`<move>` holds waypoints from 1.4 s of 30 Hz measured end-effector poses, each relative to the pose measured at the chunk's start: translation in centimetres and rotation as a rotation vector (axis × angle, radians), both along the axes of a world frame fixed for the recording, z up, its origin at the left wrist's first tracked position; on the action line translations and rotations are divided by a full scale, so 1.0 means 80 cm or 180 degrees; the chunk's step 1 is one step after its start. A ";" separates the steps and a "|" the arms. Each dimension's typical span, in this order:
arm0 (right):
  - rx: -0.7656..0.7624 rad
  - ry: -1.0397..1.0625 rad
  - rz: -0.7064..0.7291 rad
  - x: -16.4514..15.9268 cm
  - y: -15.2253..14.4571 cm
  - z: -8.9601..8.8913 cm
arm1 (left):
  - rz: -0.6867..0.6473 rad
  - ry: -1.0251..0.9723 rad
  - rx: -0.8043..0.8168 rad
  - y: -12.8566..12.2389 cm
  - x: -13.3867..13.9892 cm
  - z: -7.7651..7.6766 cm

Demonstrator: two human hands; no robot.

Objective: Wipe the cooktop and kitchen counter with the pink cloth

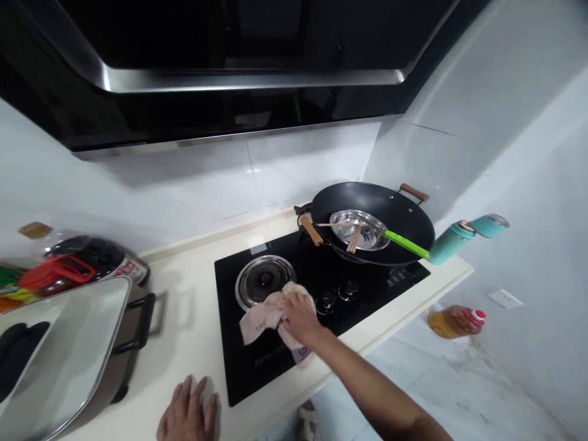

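My right hand (298, 315) presses a pale pink cloth (263, 315) against the black glass gas stove (243, 383), just in front of the left burner (265, 280). Its fingers bend over the bunched cloth, and one corner hangs toward the stove's front edge. Two control knobs (337, 296) sit just right of the cloth. My left hand (188, 413) rests on the cream countertop (177, 331), left of the stove, fingers spread and holding nothing.
A black wok (413, 226) on the right burner holds a steel bowl (362, 229), chopsticks and a green-handled utensil (407, 244). Teal canisters (452, 242) stand beside it. A large rectangular pan (78, 343) and bottles (101, 254) are at left. The range hood (252, 79) overhangs; an oil bottle (454, 321) stands below.
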State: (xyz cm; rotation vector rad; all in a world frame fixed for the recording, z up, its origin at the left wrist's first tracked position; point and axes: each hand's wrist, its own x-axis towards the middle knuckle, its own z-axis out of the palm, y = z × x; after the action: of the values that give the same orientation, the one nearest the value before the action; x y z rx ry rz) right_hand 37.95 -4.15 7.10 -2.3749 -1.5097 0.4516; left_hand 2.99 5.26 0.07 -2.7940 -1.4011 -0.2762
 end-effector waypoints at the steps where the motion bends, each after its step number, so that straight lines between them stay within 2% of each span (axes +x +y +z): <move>1: -0.0040 -0.0023 -0.0069 0.023 0.008 0.005 | 0.0021 -0.0020 -0.0015 -0.001 0.001 0.001; 4: -0.0054 -0.0056 -0.0219 0.082 0.021 0.013 | 0.0041 -0.0046 -0.0051 -0.002 0.001 0.001; 6: -0.0041 -0.0059 -0.0333 0.106 0.024 0.013 | 0.0032 -0.0052 -0.0048 -0.001 0.000 -0.001; 11: 0.0096 -0.0019 -0.0634 0.129 0.016 0.019 | 0.0001 0.0014 -0.0087 0.001 -0.004 -0.006; 16: 0.0161 -0.0231 -0.1193 0.170 -0.014 0.032 | -0.0099 0.0018 0.0028 0.000 -0.007 -0.009; 22: -0.0789 -0.0273 -0.1600 0.193 -0.072 0.023 | -0.0070 -0.0123 0.0111 -0.004 -0.003 -0.007; 25: -0.1081 -0.0236 -0.1574 0.190 -0.077 0.017 | -0.0074 -0.0172 0.0126 -0.007 -0.001 -0.003; 29: -0.1314 -0.0311 -0.1698 0.181 -0.039 0.019 | -0.0072 -0.0207 0.0075 -0.009 0.002 0.002; 33: -0.1238 -0.0147 -0.1323 0.150 0.007 0.026 | -0.0001 -0.0141 -0.0044 -0.010 0.005 0.006; 37: -0.0901 -0.0058 -0.0849 0.072 0.017 0.026 | 0.0035 -0.0128 -0.0060 -0.010 0.005 0.007; 42: -0.0333 0.0027 -0.0414 -0.044 -0.023 0.007 | -0.0019 -0.0151 0.0064 -0.009 0.004 0.004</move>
State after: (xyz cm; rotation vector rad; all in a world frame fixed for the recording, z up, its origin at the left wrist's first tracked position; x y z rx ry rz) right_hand 34.41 -5.95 7.64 -2.5291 -1.3483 0.5211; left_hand 3.34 4.55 0.38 -2.7939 -1.3916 -0.3567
